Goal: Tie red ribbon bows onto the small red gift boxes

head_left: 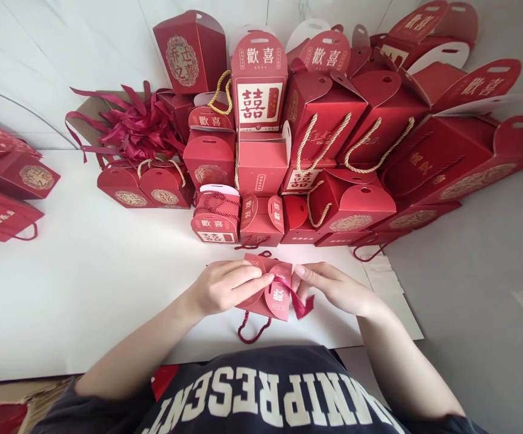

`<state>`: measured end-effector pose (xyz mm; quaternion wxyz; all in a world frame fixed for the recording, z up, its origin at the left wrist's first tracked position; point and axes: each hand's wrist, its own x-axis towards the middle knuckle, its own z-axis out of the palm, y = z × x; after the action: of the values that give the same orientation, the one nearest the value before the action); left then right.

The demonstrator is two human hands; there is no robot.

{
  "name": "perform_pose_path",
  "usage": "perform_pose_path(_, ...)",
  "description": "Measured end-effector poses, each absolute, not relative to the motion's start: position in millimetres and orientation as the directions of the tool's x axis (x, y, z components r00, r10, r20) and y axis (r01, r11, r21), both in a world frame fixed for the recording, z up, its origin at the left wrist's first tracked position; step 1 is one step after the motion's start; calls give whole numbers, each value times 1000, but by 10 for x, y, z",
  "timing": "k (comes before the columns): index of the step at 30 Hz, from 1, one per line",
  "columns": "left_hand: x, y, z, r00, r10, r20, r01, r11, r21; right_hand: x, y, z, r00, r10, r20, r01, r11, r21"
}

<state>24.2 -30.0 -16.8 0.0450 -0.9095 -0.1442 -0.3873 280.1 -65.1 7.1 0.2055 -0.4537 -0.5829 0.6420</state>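
White tabletop [85, 271], pale marbled wall [103, 42], stacked red boxes [261, 163], small ribboned box [264, 301]

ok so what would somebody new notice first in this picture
First, the stack of red boxes across the back of the white table. Then the tangle of crimson ribbons at back left. Front and center, both hands are at a small red box with a ribbon hanging off its right side.

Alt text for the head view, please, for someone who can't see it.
A person's left hand and right hand handle a magenta ribbon atop a small red box at a white table; stacked red boxes and heaped ribbons sit beyond.
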Motion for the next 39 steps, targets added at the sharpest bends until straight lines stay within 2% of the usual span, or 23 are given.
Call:
perform_pose_path(4, 241, -303, -174, 665, 213, 715, 299, -954, 6, 2777, -626, 117, -567, 718, -404, 158, -387, -908)
perform_pose_path(10, 256, -301, -136, 659, 166, 734, 279, -960, -34, 2701, -518, 139, -712, 534, -455, 118, -548, -828)
perform_pose_path(16, 279, -302, -122, 630, 206, 749, 278, -960, 31, 2721, -460, 114, -834, 308, -458, 119, -710, -694)
perform_pose_path(22, 258, -311, -184, 630, 223, 744, 252, -965, 77, 2710, -450, 61, -862, 217, -458, 120, -791, -600)
perform_pose_path(25, 246, -310, -195, 633, 227, 740, 250, -965, 82, 2710, -483, 57, -839, 262, -476, 104, -782, -614)
perform_pose_path(29, 229, -292, -221, 631, 224, 742, 251, -965, 78, 2747, -560, 119, -685, 532, -497, 69, -632, -772)
perform_pose_path(31, 223, -282, -250, 614, 247, 750, 261, -960, 103, 2758, -579, 165, -596, 675, -435, 74, -492, -867)
perform_pose_path(33, 221, -277, -277, 596, 272, 755, 270, -954, 131, 2749, -578, 203, -535, 755, -380, 71, -408, -910)
perform_pose_path(36, 222, -279, -293, 591, 275, 759, 272, -953, 134, 2708, -553, 221, -547, 751, -370, 48, -413, -910)
perform_pose_path(39, 219, -280, -281, 601, 253, 758, 261, -959, 113, 2679, -524, 210, -594, 697, -400, 102, -429, -898)
